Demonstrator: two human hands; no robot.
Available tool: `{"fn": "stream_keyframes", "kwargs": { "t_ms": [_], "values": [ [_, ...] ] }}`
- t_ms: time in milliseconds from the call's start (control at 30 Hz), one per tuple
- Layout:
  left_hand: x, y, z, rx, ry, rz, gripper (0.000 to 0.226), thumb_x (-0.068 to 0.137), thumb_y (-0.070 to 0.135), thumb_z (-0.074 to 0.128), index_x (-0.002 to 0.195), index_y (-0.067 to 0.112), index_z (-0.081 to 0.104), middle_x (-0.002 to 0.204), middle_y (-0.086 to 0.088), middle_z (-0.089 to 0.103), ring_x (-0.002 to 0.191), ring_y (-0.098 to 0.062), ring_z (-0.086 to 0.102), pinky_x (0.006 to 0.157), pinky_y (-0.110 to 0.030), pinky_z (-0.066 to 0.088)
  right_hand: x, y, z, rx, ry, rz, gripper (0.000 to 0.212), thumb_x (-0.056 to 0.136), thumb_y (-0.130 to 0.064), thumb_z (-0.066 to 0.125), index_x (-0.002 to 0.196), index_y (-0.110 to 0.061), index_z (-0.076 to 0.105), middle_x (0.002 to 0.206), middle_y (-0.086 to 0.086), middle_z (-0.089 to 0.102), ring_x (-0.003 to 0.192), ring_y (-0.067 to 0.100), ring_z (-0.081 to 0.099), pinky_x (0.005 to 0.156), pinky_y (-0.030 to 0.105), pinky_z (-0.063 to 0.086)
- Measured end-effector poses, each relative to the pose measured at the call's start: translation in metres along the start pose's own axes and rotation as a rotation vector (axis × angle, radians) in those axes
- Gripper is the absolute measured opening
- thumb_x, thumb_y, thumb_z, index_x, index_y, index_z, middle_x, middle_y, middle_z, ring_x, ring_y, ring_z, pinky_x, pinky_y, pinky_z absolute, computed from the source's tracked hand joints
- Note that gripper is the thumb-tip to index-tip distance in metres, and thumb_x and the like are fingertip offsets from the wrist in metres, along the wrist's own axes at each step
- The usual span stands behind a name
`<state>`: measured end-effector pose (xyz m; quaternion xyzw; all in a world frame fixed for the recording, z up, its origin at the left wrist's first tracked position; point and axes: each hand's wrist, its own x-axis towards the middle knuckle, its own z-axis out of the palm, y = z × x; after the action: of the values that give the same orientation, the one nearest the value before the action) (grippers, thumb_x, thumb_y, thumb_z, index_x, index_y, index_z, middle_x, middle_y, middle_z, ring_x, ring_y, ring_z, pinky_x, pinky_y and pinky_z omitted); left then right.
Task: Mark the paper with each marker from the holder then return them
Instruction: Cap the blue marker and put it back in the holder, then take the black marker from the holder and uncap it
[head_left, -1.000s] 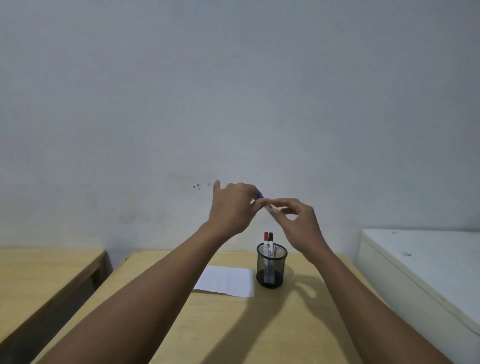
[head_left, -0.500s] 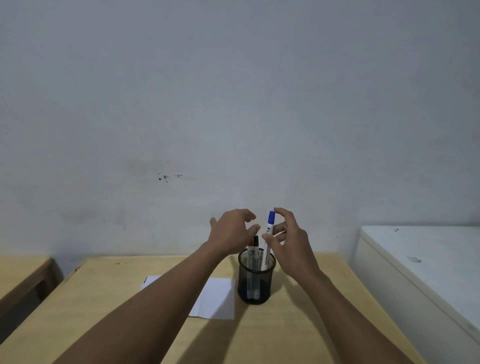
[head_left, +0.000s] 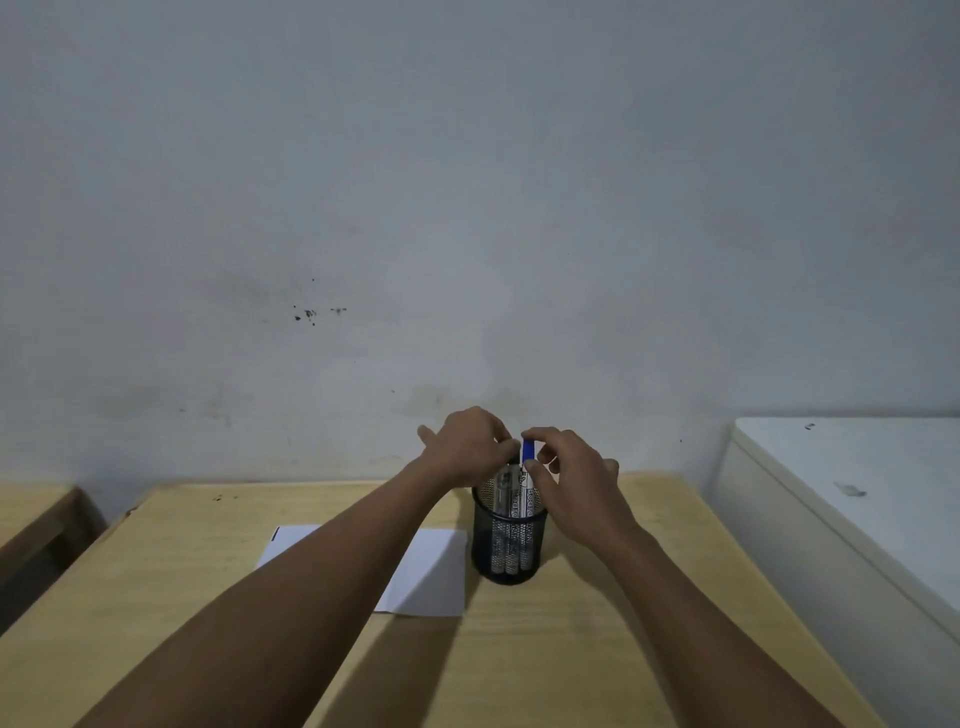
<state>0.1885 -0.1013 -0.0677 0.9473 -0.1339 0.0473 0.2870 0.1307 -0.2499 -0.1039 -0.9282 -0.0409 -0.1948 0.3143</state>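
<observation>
Two hands meet right over the holder. Right hand: fingers curled, thumb and index fingertip pinching the blue cap end of the blue marker; other fingers loosely bent behind, palm just right of the holder's rim. Marker upright, white barrel already down inside the holder, only the cap and a short bit of barrel above the rim. Left hand: half closed, fingers bent down over the left part of the holder's mouth, fingertips at the tops of the other markers standing inside; thumb sticks out to the left. Cannot tell whether the left hand actually grips one of those or only touches them, since the fingers cover the tops. The two hands' fingertips are nearly touching, with the blue cap between them.

Holder: black mesh cup, upright on the tabletop, marker barrels visible through the mesh. Paper: white sheet flat on the tabletop just left of the holder, right edge near the holder's base, partly hidden by the left forearm; a dark mark shows at its far left corner. Beyond the holder is a grey wall with a few dark specks up and to the left. Well right of the holder, a white cabinet; far left of it, the edge of another wooden table.
</observation>
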Motion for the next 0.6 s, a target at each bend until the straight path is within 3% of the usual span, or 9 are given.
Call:
{"fn": "stream_keyframes", "kwargs": {
  "t_ms": [167,267,367,500,600],
  "values": [
    [-0.002,0.007,-0.006,-0.076,0.066,0.059,0.025,0.085,0.040,0.059,0.088,0.024,0.077,0.135,0.008,0.056,0.125,-0.019,0.048,0.108,-0.063,0.019,-0.002,-0.005,-0.009,0.057,0.050,0.021,0.038,0.105,-0.034,0.049,0.143,-0.037,0.053,0.115,-0.010,0.054,0.098,0.009,0.061,0.097,0.036,0.023],
    [-0.007,0.016,-0.021,-0.109,0.182,0.117,0.025,0.087,0.044,0.057,0.089,0.026,0.074,0.135,0.015,0.055,0.129,-0.015,0.045,0.110,-0.066,0.017,-0.005,-0.015,-0.023,0.149,0.156,0.034,0.039,0.105,-0.035,0.050,0.144,-0.034,0.051,0.118,-0.010,0.055,0.099,0.010,0.061,0.100,0.037,0.025],
    [-0.018,0.031,-0.049,-0.180,0.267,0.170,0.025,0.087,0.046,0.054,0.088,0.031,0.073,0.133,0.015,0.057,0.126,-0.014,0.048,0.108,-0.063,0.025,-0.006,-0.030,-0.041,0.226,0.187,0.021,0.033,0.103,-0.036,0.055,0.135,-0.030,0.060,0.120,-0.009,0.062,0.097,0.007,0.062,0.102,0.041,0.039],
    [-0.049,0.054,-0.096,-0.454,0.365,0.215,0.022,0.083,0.044,0.055,0.064,0.047,0.066,0.130,0.008,0.062,0.120,-0.015,0.054,0.103,-0.053,0.041,-0.016,-0.068,-0.073,0.494,0.031,0.071,0.039,0.099,-0.042,0.062,0.128,-0.018,0.067,0.109,0.005,0.075,0.092,0.009,0.068,0.082,0.025,0.056],
    [-0.076,0.064,-0.129,-0.658,0.448,0.187,0.023,0.086,0.031,0.062,0.066,0.037,0.071,0.116,0.001,0.069,0.104,-0.015,0.060,0.093,-0.042,0.051,-0.028,-0.094,-0.092,0.769,0.004,0.128,0.029,0.094,-0.032,0.072,0.117,-0.014,0.070,0.092,0.009,0.079,0.074,0.013,0.070,0.066,0.021,0.052]
  ]
}}
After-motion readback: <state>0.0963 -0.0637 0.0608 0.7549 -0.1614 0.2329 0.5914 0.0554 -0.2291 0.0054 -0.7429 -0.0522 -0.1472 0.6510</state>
